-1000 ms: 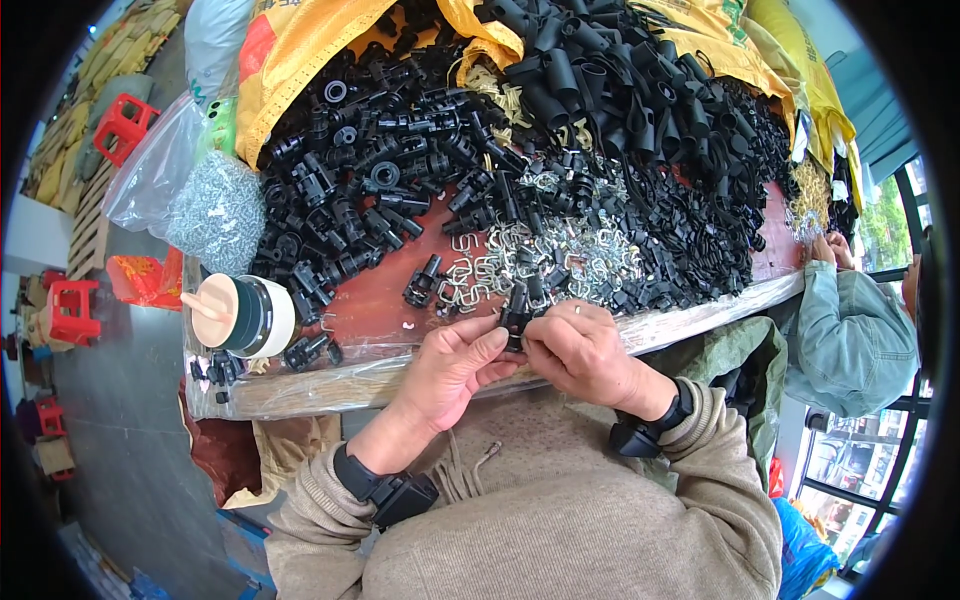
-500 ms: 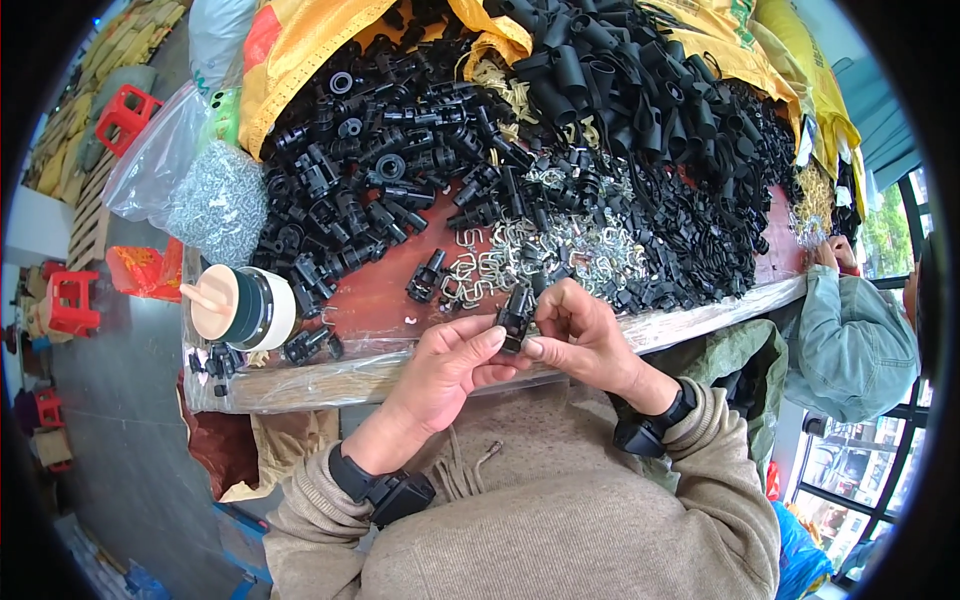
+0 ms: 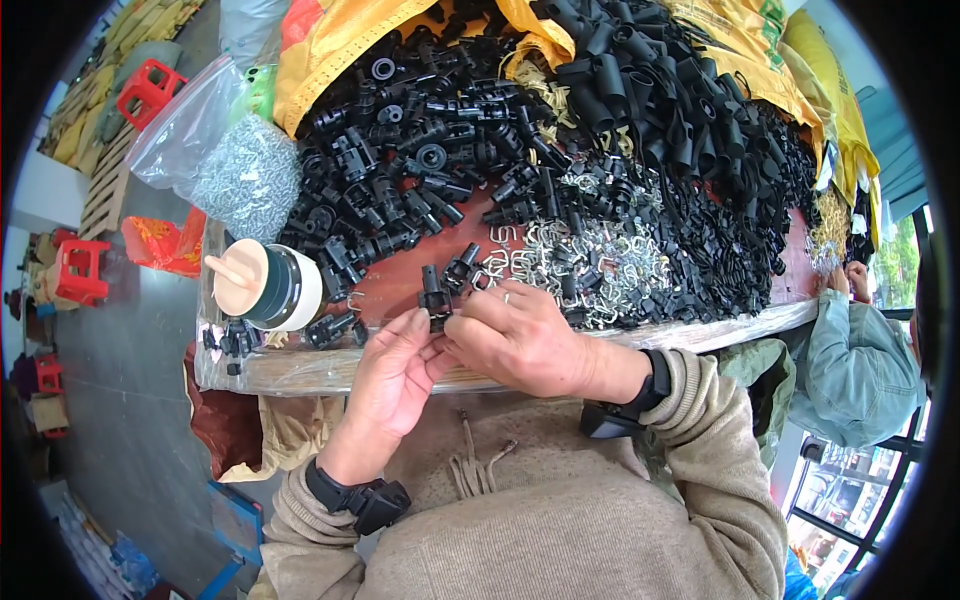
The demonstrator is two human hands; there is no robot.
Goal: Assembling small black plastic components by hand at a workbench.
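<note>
At the table's near edge, my left hand (image 3: 393,372) is closed on the lower end of a black plastic part (image 3: 433,290), which stands nearly upright. My right hand (image 3: 525,342) is curled against the same part from the right, back of the hand up. Its fingertips are bent down and hidden, so what they pinch cannot be made out. Just beyond lies a similar black part (image 3: 463,266), apart from my fingers. Bent silvery wire clips (image 3: 530,255) are heaped beyond my right hand.
Piles of black plastic fittings (image 3: 370,200) and black tubes (image 3: 640,90) cover the red tabletop (image 3: 390,285). A lidded cup (image 3: 265,285) stands at the left, near a clear bag of small metal pieces (image 3: 250,180). Another person's hands (image 3: 845,282) work at the far right.
Both hands have moved left with the black part. My right hand has turned over it, so its back now faces up. The whole view has shifted slightly.
</note>
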